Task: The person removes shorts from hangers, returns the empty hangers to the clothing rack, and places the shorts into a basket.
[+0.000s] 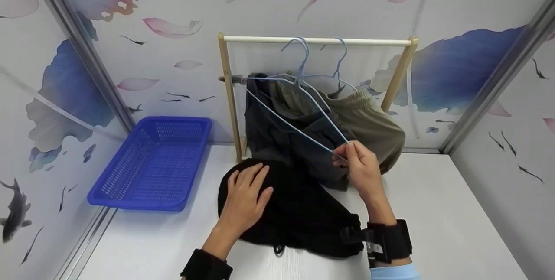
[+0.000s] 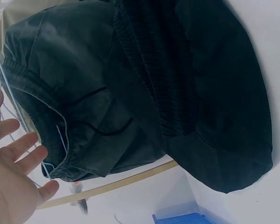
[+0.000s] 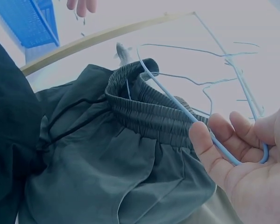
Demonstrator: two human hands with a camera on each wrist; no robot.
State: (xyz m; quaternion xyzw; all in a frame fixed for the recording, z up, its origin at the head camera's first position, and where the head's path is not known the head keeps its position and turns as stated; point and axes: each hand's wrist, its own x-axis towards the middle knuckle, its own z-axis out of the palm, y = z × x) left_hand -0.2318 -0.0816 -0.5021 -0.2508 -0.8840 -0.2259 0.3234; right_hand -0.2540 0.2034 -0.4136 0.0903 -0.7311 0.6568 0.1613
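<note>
My right hand [image 1: 362, 165] grips one end of a light blue wire hanger [image 1: 284, 119], its fingers curled round the corner in the right wrist view. The hanger's hook is up at the rack's rail. Black shorts [image 1: 299, 215] with a gathered waistband lie in front of the rack. Over their left part is my left hand [image 1: 245, 195], fingers extended and apart, holding nothing. Behind the hanger hang dark grey drawstring shorts [image 3: 135, 163], their elastic waistband gaping. Farther right hang khaki shorts [image 1: 373, 124], partly hidden by the dark grey pair.
A clothes rack with a white rail [image 1: 368, 42] and wooden legs [image 1: 230, 98] stands against the back wall. Another blue hanger [image 1: 342, 61] hangs on it. To the left sits a blue plastic basket [image 1: 190, 176] on the white table [image 1: 433, 210]. Patterned panels enclose the sides.
</note>
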